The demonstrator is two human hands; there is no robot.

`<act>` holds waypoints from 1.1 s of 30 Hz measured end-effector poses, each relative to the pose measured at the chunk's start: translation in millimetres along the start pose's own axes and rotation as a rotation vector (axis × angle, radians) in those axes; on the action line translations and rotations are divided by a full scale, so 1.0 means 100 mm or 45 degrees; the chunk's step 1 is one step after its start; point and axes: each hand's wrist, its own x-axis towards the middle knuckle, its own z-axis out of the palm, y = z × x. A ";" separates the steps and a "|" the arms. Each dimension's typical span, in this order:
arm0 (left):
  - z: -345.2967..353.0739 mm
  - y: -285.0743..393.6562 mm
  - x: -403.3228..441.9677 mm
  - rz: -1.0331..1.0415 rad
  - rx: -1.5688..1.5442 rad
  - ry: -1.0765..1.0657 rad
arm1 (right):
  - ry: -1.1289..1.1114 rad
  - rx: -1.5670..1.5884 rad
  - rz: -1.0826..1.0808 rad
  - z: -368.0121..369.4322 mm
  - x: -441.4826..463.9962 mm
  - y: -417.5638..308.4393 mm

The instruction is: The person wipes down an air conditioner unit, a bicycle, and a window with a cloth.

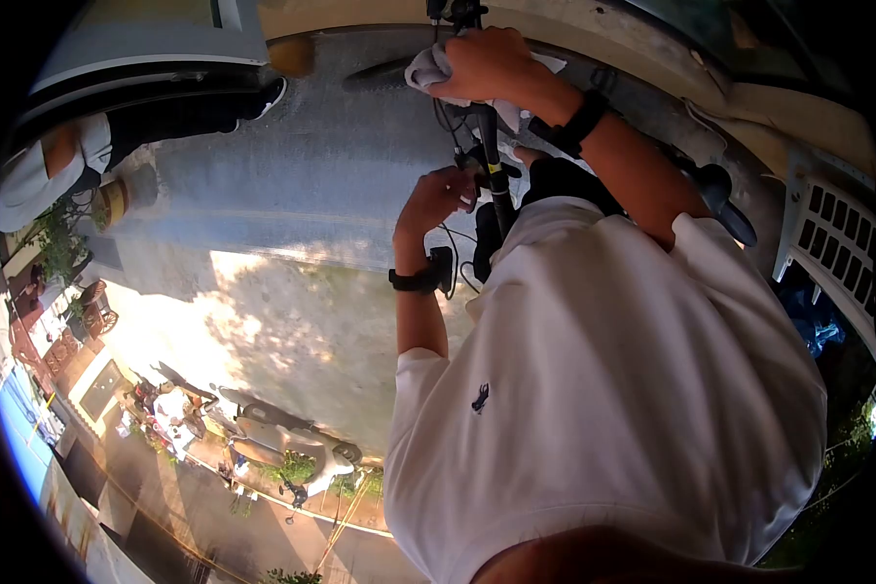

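Gathered in my right hand (492,66) is a grey-white cloth (426,74), pressed at the upper end of a black tube (494,165) with a yellow band. Lower and to the left, my left hand (444,199) has its fingers curled at a black handlebar part (475,164) beside the tube. Thin black cables (450,234) loop below that hand. The fingertips of my left hand are partly hidden against the dark part. Both of my wrists carry black straps.
At the upper left, another person (54,175) in a white top and dark trousers is near an open vehicle door (156,34). A white slatted plastic object (837,226) stands at the right. A parked scooter (282,435) and plants (297,467) are at the lower left.
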 end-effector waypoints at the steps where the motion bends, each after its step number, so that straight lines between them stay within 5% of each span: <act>1: -0.07 0.21 0.00 0.080 0.035 0.223 | -0.087 0.034 0.025 -0.04 0.01 -0.03; 4: -0.23 0.48 0.18 0.488 -0.010 0.737 | -0.081 -0.104 -0.110 -0.02 0.11 -0.04; 7: -0.30 0.69 0.43 0.687 0.259 0.776 | 0.024 -0.035 -0.082 0.03 0.16 -0.03; 14: -0.13 0.92 0.81 0.669 0.022 0.542 | 0.201 0.108 -0.062 0.25 0.00 0.12; 16: -0.06 0.87 0.75 0.763 0.109 0.657 | 0.595 0.183 -0.234 0.42 -0.11 0.17; 19: 0.07 0.79 0.56 0.735 0.307 0.854 | 0.608 0.229 -0.466 0.40 -0.45 0.18; 24: 0.21 0.40 0.21 0.711 0.630 0.847 | 0.033 0.499 -0.492 0.52 -0.94 0.20; 26: 0.28 0.12 0.14 0.406 0.513 0.645 | -0.283 0.584 -0.509 0.60 -1.04 0.27; 30: 0.29 0.02 0.10 0.524 0.331 0.738 | -0.372 0.502 -0.461 0.57 -1.11 0.24; 33: 0.26 0.18 0.20 0.504 0.014 0.872 | 0.036 0.576 -0.531 0.52 -1.06 0.19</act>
